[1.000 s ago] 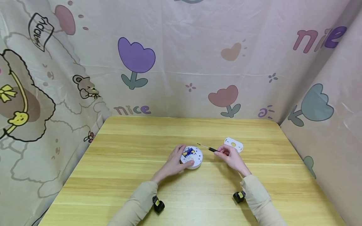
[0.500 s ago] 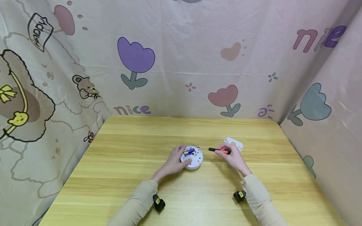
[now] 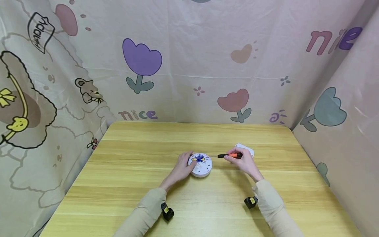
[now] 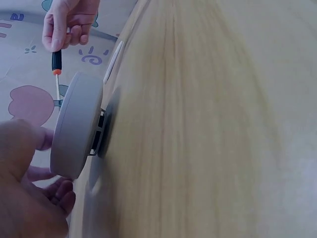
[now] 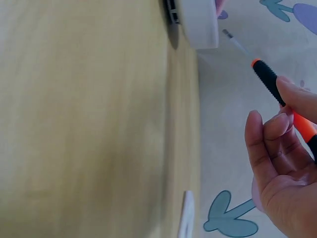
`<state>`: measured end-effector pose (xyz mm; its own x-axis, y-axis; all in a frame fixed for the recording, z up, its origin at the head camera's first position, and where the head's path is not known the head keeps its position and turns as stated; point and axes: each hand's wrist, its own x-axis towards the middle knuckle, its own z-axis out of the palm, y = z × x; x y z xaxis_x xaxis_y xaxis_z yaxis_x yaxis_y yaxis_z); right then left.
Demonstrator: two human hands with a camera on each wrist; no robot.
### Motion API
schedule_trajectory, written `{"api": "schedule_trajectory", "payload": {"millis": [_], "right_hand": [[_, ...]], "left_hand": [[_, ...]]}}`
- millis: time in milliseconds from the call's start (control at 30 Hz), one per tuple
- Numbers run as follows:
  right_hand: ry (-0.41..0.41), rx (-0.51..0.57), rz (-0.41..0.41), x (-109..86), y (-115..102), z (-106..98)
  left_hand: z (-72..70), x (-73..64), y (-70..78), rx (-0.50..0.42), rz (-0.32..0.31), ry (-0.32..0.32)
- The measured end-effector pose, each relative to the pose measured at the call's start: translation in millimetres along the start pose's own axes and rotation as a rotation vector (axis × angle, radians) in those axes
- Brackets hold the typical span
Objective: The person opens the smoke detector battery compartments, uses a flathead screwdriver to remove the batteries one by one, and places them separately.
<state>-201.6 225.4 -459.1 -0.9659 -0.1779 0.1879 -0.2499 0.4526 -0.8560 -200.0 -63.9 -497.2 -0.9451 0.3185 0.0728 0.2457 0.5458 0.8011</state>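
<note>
A round white smoke alarm (image 3: 202, 170) rests on the table, batteries (image 3: 201, 158) showing in its upper face. Its dark vented underside faces the tabletop in the left wrist view. My left hand (image 3: 179, 168) holds the alarm by its left side, with the thumb over the top face near the batteries. Between thumb and fingers, my right hand (image 3: 245, 160) pinches a screwdriver (image 5: 266, 78) with an orange and black handle. The shaft points left, and its tip overlaps the alarm's right upper face in the head view. Something small and dark sits at the tip in the right wrist view.
A flat white plate (image 3: 248, 148) lies behind my right hand, partly hidden by it. Small black cameras (image 3: 167, 213) hang at both sleeves. A patterned curtain (image 3: 183, 65) stands along the back edge of the wooden table (image 3: 148, 141).
The screwdriver has levelled out and its tip has moved left over the alarm's face. My left thumb has shifted up from the front of the alarm towards the batteries.
</note>
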Motion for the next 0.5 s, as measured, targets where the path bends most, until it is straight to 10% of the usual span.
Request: {"api": "schedule_trajectory", "payload": {"millis": [500], "right_hand": [[-0.079, 0.059, 0.01, 16.5, -26, 6]], "left_hand": [[-3.8, 1.7, 5.8, -0.001, -0.051, -0.005]]}}
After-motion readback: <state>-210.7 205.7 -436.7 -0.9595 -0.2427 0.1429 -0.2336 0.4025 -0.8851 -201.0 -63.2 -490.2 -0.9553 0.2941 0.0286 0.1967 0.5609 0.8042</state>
